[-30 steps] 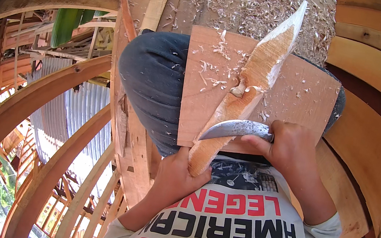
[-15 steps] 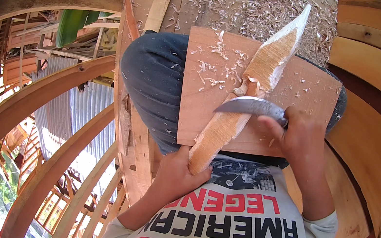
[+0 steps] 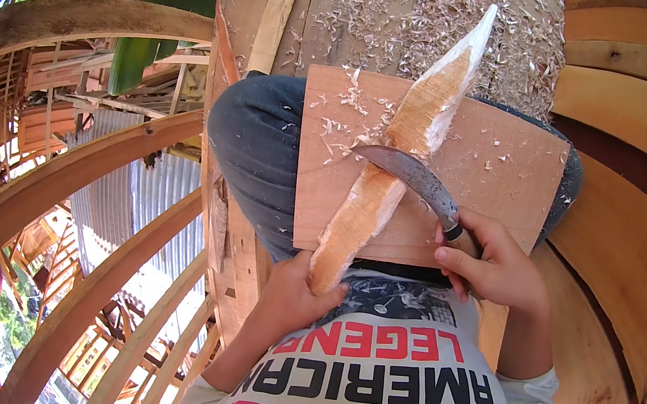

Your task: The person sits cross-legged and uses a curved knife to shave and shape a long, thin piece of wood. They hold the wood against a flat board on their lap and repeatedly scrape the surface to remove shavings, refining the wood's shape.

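A long piece of carved wood (image 3: 359,216), pale along its cut edges and pointed at the far end, slants across a flat board (image 3: 503,179) on my lap. My left hand (image 3: 301,286) is closed around its near end. In my right hand (image 3: 490,260) is the handle of a curved knife (image 3: 415,174). Its blade crosses the middle of the wood, over a narrow notch there, with the tip past the left edge of the wood. Whether the blade touches the wood, I cannot tell. Curled shavings (image 3: 341,113) lie on the board, mostly on its left.
Beyond my knees, more shavings (image 3: 418,15) cover the plank floor (image 3: 299,31). Curved wooden ribs (image 3: 116,246) rise on the left, with gaps between them and corrugated metal sheets (image 3: 165,195) beyond. Curved planks (image 3: 630,223) form a wall on the right.
The knife has turned, its handle swinging nearer my body as my right hand drew back. Wood and board appear shifted slightly left. A loose bit at the notch no longer shows.
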The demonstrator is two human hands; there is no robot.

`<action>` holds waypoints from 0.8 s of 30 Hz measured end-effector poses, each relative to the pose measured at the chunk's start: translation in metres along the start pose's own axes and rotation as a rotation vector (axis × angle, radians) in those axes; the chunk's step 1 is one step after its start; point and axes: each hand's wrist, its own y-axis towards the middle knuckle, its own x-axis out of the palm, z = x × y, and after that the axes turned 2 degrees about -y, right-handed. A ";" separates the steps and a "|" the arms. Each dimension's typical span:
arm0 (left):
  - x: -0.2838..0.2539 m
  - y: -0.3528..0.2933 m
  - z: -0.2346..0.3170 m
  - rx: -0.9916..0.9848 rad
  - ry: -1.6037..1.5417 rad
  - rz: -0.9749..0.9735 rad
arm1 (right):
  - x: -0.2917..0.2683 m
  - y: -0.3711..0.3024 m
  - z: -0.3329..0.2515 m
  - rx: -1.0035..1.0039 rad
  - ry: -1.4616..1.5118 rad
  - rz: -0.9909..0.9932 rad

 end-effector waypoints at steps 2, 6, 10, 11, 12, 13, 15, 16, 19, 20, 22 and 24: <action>0.001 0.001 -0.001 -0.002 0.017 0.009 | -0.003 -0.002 0.000 0.025 0.154 -0.071; 0.004 0.002 -0.002 0.037 0.054 0.046 | -0.008 0.004 0.008 0.015 0.171 -0.062; 0.007 0.000 -0.007 0.049 0.044 0.065 | -0.021 0.006 0.006 -0.015 0.363 0.121; 0.007 0.000 -0.008 0.054 0.047 0.062 | -0.018 0.004 0.006 -0.007 0.353 0.109; 0.006 0.001 -0.009 0.059 0.050 0.059 | -0.017 0.002 0.006 -0.001 0.340 0.012; 0.006 0.001 -0.009 0.062 0.050 0.051 | -0.016 -0.001 0.007 0.010 0.327 -0.082; 0.004 0.000 -0.006 0.045 0.079 0.045 | -0.014 -0.001 0.008 0.029 0.282 -0.283; 0.005 0.000 -0.005 0.039 0.091 0.045 | -0.012 0.001 0.010 0.042 0.299 -0.230; 0.008 -0.003 -0.005 0.064 0.044 0.083 | -0.008 0.003 0.017 0.037 0.353 -0.094; 0.009 -0.003 -0.004 0.070 0.034 0.088 | -0.004 0.003 0.019 0.015 0.353 -0.056; 0.009 -0.001 -0.003 0.087 0.012 0.095 | 0.008 0.003 0.021 -0.028 0.354 0.025; 0.007 -0.001 0.001 0.050 0.028 0.076 | 0.020 0.004 0.024 -0.124 0.305 0.128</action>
